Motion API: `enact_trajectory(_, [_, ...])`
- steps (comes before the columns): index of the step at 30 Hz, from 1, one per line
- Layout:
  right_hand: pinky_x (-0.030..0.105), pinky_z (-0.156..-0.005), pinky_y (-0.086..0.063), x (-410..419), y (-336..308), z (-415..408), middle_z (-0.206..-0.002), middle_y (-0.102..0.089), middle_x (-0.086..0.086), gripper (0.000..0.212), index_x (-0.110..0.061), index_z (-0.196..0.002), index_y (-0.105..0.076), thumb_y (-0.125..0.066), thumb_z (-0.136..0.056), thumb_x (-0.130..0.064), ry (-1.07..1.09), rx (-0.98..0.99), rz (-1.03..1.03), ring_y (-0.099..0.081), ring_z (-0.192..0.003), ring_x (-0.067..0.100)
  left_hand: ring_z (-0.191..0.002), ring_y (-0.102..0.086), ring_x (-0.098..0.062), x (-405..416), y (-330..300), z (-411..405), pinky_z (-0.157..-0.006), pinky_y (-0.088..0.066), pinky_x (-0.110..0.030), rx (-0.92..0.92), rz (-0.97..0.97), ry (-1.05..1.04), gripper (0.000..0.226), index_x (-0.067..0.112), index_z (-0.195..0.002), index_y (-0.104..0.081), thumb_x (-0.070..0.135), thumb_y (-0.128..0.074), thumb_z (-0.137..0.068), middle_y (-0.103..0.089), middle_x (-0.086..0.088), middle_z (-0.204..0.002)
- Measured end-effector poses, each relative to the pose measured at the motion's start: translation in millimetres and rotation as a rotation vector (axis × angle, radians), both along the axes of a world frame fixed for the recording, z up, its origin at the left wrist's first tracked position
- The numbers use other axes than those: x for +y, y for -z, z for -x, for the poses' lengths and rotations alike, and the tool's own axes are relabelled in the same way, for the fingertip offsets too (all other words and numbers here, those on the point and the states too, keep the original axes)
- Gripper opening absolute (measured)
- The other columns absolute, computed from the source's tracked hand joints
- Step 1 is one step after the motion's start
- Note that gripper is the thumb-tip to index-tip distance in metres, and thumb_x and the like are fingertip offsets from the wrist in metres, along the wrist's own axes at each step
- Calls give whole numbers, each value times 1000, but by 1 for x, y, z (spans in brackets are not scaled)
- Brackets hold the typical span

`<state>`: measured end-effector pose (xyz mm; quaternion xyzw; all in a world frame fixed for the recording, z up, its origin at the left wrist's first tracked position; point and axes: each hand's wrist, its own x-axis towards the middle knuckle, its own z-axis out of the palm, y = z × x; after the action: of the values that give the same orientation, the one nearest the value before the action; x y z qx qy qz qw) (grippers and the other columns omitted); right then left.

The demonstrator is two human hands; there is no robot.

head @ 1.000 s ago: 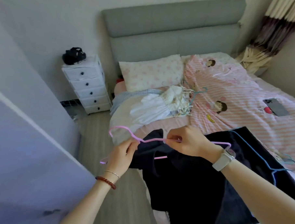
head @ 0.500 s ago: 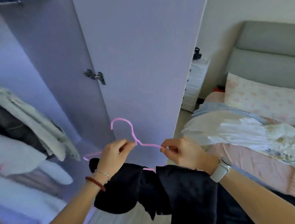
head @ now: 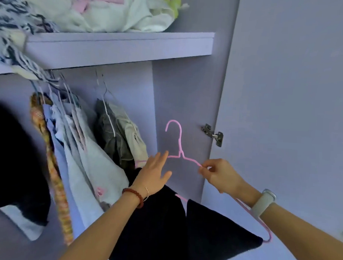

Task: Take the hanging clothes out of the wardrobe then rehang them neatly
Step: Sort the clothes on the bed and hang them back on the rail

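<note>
A pink wire hanger (head: 179,142) carries a dark garment (head: 211,230) draped over its lower bar, held up inside the lilac wardrobe. My right hand (head: 217,175) pinches the hanger's right shoulder wire between thumb and fingertips. My left hand (head: 155,172) is spread with straight fingers beside the hanger's left shoulder, fingertips reaching toward the hung clothes (head: 115,135). Several garments hang on wire hangers under the shelf, at the left and middle.
A shelf (head: 119,45) above holds a heap of folded and loose clothes (head: 97,6). The open wardrobe door (head: 289,115) stands at the right with a metal hinge (head: 213,134). A black garment (head: 14,162) hangs at far left beside an orange patterned strip (head: 52,175).
I have turned from the bed to the wardrobe interior. My left hand has let go of the hanger and opened; my right hand still pinches it, now raised toward the hanging clothes.
</note>
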<state>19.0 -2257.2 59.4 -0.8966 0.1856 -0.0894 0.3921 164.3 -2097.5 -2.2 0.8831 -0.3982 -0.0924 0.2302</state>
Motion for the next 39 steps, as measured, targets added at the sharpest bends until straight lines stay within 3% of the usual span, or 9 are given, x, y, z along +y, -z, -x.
enact_trajectory(3, [17,-33,-35,-11,-7,-42,-49,-46,-1,19,-11,-74,-61,-50,-88,-14,-45,92,16,-40,-29,8,-143,-1,-29,-4,1,-35,-113,-17,-48,-102,-260,-75,62,26,-148,-2,34,-37,-97,-2,-4,-156])
enact_trajectory(5, [18,-34,-37,-22,-8,-63,-55,-48,3,17,-8,-76,-62,-51,-87,-15,-49,159,15,-44,-40,15,-142,-8,-28,-13,0,-57,-110,-24,-46,-274,-300,-145,52,21,-145,-23,31,-38,-96,-14,-5,-154])
enact_trajectory(8, [20,-37,-41,-41,-3,-86,-65,-53,11,23,4,-87,-64,-51,-86,-15,-28,221,3,-47,-51,24,-108,-51,-25,-27,-15,-84,-85,-30,-38,-734,-169,-158,23,13,-95,-68,22,-57,-77,-61,-9,-109])
enact_trajectory(11, [20,-36,-41,-56,0,-104,-67,-55,14,27,8,-93,-63,-49,-88,-15,-49,244,63,-49,-44,24,-75,-56,-24,-37,-41,-106,-70,-25,-34,-940,-154,-195,6,15,-68,-64,17,-64,-62,-63,-1,-77])
enact_trajectory(16, [21,-35,-43,-70,-10,-129,-60,-56,15,29,1,-66,-58,-45,-87,-14,-15,215,175,-51,-39,21,-114,-50,-36,-40,-66,-124,-97,-33,-52,-845,-291,-288,33,20,-104,-67,29,-69,-73,-63,-9,-114])
enact_trajectory(22, [30,-70,-46,-68,-21,-145,-76,-63,19,27,-3,-69,-60,-47,-87,-17,127,63,226,-61,-75,33,-121,-50,-34,-10,-48,-128,-102,-28,-59,-741,-246,-340,47,9,-89,-69,38,-33,-85,-64,-15,-109])
enact_trajectory(27, [28,-64,-35,-41,-32,-166,-66,-47,15,38,-10,-54,-41,-45,-91,-17,71,-97,218,-41,-66,31,-127,-43,-35,26,-46,-134,-101,-21,-67,-791,-175,-423,43,2,-93,-68,27,-35,-80,-55,-19,-127])
enact_trajectory(33, [30,-61,-30,17,-49,-207,-50,-33,5,45,-13,-50,-27,-43,-92,-16,57,-325,234,-35,-62,32,-140,-11,-41,52,-50,-133,-111,-15,-51,-526,47,-448,72,4,-143,-27,41,-21,-82,-14,-22,-152])
enact_trajectory(39, [30,-58,-27,54,-67,-264,-60,-41,13,43,-14,-51,-29,-41,-93,-15,89,-428,211,-34,-62,34,-143,5,-20,66,-54,-130,-115,-2,-25,-233,134,-397,59,6,-146,4,18,-30,-100,9,-10,-155])
